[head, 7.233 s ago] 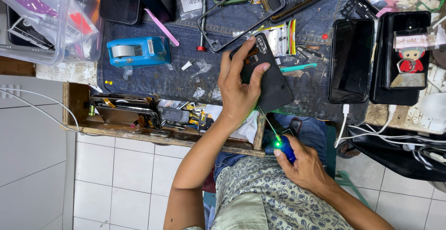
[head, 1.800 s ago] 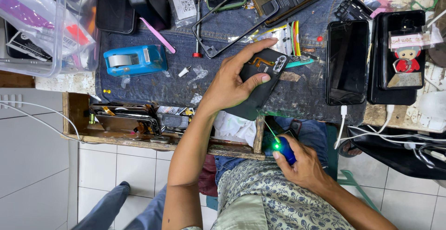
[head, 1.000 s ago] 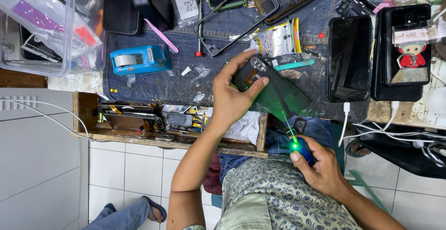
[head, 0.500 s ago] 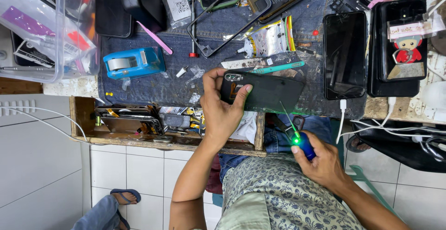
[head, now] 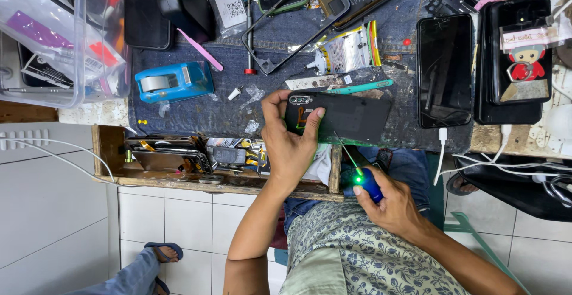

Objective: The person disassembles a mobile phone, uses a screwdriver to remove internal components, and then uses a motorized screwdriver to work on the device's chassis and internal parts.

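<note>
- Since a moment ago the phone [head: 342, 118] has swung flat: it now lies level along the near edge of the denim mat [head: 196, 113], and the left hand [head: 290, 143] has shifted to grip its camera end.
- Far off to the left hand's left, a clear plastic bin [head: 56, 44] sits at the bench corner.
- Nearer on that side, a blue tape dispenser [head: 173, 81] rests on the mat, a pink pry tool [head: 199, 49] just beyond it.
- Below and left of the left hand, an open wooden drawer [head: 107, 152] is full of spare parts.
- Left hand: curled round the phone's end, thumb on the far edge, fingers [head: 316, 116] pressed on the dark back. Closed on it, firmly.
- Just beyond the phone, a teal tool [head: 360, 86] and a metal ruler [head: 313, 82] lie side by side; further out, an empty phone frame [head: 265, 65].
- Right hand [head: 390, 205]: down near the lap, wrapped round a blue tool [head: 366, 183] with a glowing green light; its thin tip points up toward the phone.
- Beyond the right hand, a black phone [head: 445, 71] lies screen up, white cable [head: 442, 152] plugged in.
- Further right, a black tray [head: 515, 56] holds a small red-dressed figure charm [head: 526, 62].
</note>
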